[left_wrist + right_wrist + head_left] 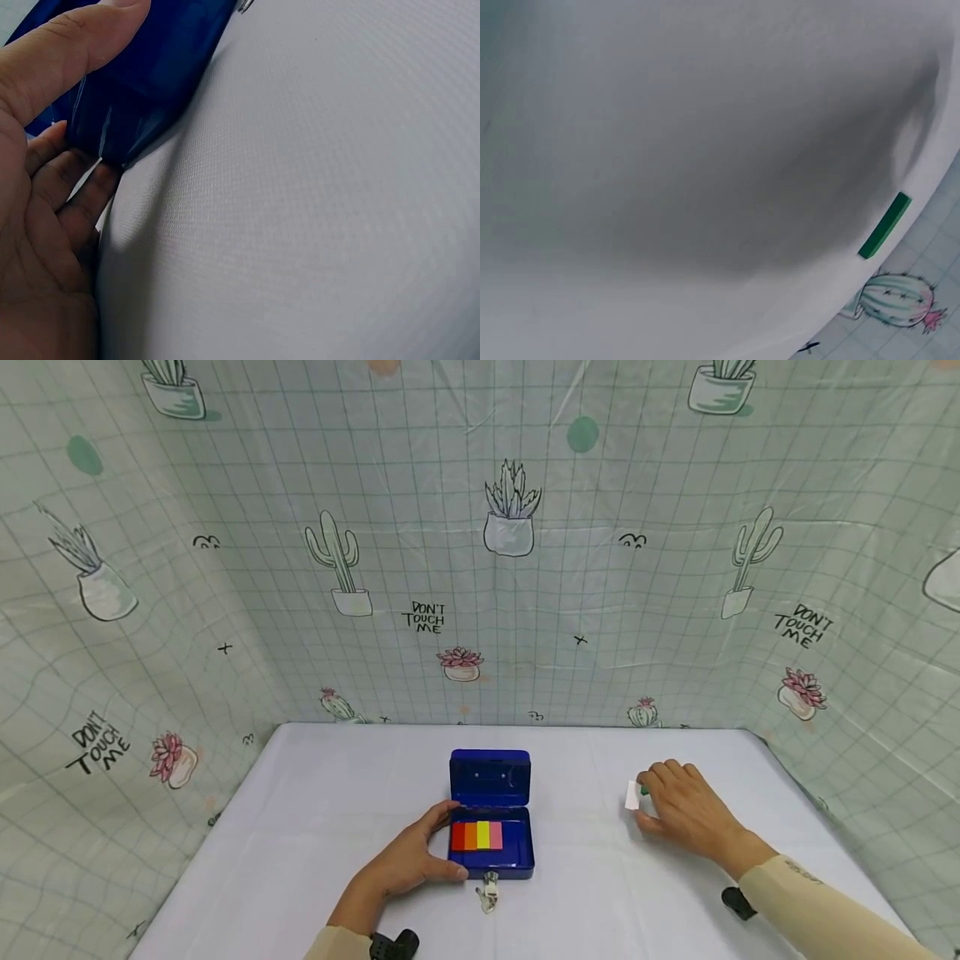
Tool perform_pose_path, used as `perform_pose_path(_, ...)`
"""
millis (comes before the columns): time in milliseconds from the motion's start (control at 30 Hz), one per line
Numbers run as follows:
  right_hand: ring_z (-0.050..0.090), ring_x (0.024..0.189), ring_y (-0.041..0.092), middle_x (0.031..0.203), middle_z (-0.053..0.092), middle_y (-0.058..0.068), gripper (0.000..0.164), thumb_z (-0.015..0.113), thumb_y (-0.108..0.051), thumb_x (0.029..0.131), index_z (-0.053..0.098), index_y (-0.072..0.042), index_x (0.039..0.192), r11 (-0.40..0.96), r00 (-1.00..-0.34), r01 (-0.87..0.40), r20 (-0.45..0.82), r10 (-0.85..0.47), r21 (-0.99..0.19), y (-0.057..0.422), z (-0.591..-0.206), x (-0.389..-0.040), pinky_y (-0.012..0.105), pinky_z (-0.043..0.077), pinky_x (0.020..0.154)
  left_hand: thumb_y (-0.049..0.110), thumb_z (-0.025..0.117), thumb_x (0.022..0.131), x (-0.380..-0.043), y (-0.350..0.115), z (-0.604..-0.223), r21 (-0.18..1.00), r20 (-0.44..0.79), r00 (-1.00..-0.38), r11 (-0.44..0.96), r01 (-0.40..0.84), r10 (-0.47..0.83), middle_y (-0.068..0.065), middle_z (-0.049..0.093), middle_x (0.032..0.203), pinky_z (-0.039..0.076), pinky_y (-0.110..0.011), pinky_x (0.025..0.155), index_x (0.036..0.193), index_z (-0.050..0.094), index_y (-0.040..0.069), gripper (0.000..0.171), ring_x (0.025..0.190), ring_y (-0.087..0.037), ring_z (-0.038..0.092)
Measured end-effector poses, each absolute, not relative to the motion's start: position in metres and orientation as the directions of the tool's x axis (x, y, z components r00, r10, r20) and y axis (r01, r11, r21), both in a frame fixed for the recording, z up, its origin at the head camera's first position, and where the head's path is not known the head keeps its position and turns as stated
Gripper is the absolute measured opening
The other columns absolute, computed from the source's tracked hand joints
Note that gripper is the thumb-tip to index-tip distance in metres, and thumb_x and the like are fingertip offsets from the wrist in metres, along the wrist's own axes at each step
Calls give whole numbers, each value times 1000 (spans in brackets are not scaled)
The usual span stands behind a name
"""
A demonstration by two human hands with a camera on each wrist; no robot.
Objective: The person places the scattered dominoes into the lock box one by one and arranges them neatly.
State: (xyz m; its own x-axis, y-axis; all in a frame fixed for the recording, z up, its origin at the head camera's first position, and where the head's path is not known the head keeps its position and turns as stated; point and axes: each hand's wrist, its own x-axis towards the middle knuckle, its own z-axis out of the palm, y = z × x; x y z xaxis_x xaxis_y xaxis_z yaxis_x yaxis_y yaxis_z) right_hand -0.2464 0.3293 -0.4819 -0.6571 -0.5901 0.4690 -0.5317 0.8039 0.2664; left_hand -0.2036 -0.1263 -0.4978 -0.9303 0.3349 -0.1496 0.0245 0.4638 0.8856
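A blue metal cash box [517,843] stands with its lid [490,777] raised at the back. In its left part lie red, orange, yellow and pink strips [477,836] side by side. My left hand [405,858] grips the box's left side, thumb at the front corner and fingers toward the hinge; the left wrist view shows this thumb [75,49] over the blue wall. My right hand [686,806] is right of the box, its fingertips bent around a small white piece [632,795] and a green strip [643,790]. I cannot tell whether it pinches either.
Keys [489,893] hang from the lock at the front of the box. A white cloth covers the table [337,777]. Behind and to both sides hangs a checked curtain [562,577] with cactus prints. Black wrist devices [738,903] sit on both forearms.
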Motion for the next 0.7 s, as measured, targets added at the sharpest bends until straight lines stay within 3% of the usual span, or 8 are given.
perform_pose_path(400,54,87,24,95,62,5,42,76,-39,81,65,-5,105,738,-559,-619,510,-654,269,291,-478,-242,36,41,74,32,99,72,-204,-125,-498,885,-159,-933,466,10,322,-20,42,166,22,-74,123,162,39,18,109,154,-45,36)
perform_pose_path(700,54,87,22,96,63,3,43,78,-43,83,67,-8,106,713,-547,-645,487,-681,274,257,-474,-236,35,42,75,31,99,72,-205,-125,-499,883,-150,-935,469,20,322,-20,43,165,22,-74,123,162,39,18,109,154,-45,36)
